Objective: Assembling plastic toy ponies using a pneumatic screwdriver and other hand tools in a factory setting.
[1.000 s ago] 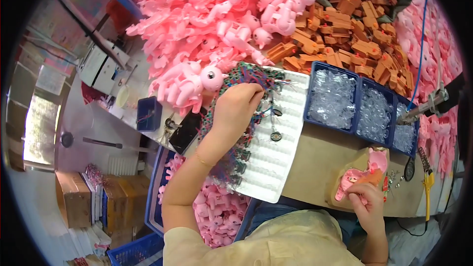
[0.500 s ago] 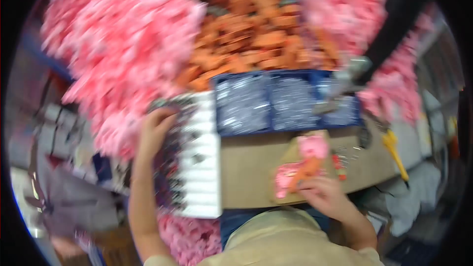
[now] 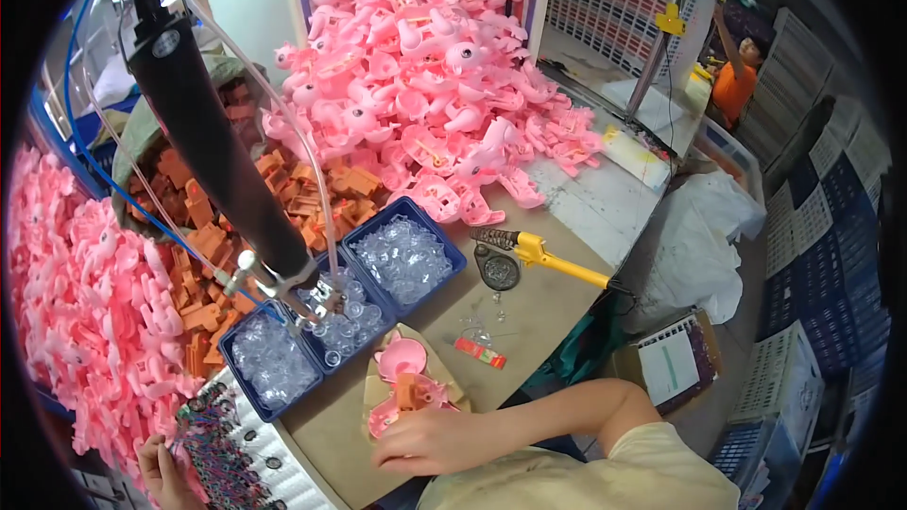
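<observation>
My right hand (image 3: 425,440) is closed at the lower end of an orange plastic block (image 3: 410,391). This block lies over a pink plastic shell (image 3: 382,416), and the hand hides part of both. A rounded pink shell part (image 3: 402,359) sits just beyond it on a tan holder (image 3: 444,368). At the lower left my left hand (image 3: 162,474) has its fingers curled together beside a bundle of tangled coloured wires (image 3: 210,434) with small dark round parts. What its fingertips grip, if anything, is too small to make out.
A blue three-part tray (image 3: 453,274) holds clear plastic pieces, with a black cylindrical arm (image 3: 217,132) over it. Pink shells (image 3: 416,85) and orange blocks (image 3: 203,269) are heaped behind. A yellow-handled soldering iron (image 3: 557,263) lies right, near a red-white packet (image 3: 480,352). A person (image 3: 735,85) is far right.
The view has swung to the right and sharpened. My left hand has come away from the wires' far end to beside the bundle. The right hand stays at the orange block.
</observation>
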`<state>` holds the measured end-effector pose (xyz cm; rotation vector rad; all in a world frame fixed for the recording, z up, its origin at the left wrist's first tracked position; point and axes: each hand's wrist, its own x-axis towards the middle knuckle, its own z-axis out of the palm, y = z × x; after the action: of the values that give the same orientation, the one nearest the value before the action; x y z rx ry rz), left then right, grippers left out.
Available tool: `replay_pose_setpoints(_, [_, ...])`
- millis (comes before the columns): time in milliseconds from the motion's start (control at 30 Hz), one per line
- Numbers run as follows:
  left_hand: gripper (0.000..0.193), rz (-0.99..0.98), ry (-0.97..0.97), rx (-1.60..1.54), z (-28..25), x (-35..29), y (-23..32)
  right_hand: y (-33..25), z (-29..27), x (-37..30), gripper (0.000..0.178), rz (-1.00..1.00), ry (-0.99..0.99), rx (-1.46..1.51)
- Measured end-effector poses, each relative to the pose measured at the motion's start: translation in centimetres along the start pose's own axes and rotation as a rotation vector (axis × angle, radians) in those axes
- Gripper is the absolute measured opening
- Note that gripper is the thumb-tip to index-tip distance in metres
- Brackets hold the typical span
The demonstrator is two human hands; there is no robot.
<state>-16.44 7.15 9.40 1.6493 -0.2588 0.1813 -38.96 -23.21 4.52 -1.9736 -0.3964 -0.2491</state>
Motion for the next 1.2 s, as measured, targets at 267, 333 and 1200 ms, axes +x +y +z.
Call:
replay_pose_setpoints(267, [0.01,-0.828,-0.322,-0.757,12.3,-12.5,1.6,-0.2,-2.3,-0.1,0.018,0.37,-0.016,0.164])
replay_pose_setpoints(333, [0.019,-0.841,-0.301,-0.84,12.7,-14.4,1.5,-1.1,-3.0,-1.0,0.015,0.501,0.084,0.285])
replay_pose_setpoints(1200, [0.007,-0.06,-0.574,0.159,13.0,-13.6,1.1,-1.7,-1.7,5.5,0.011,0.028,0.046,0.058])
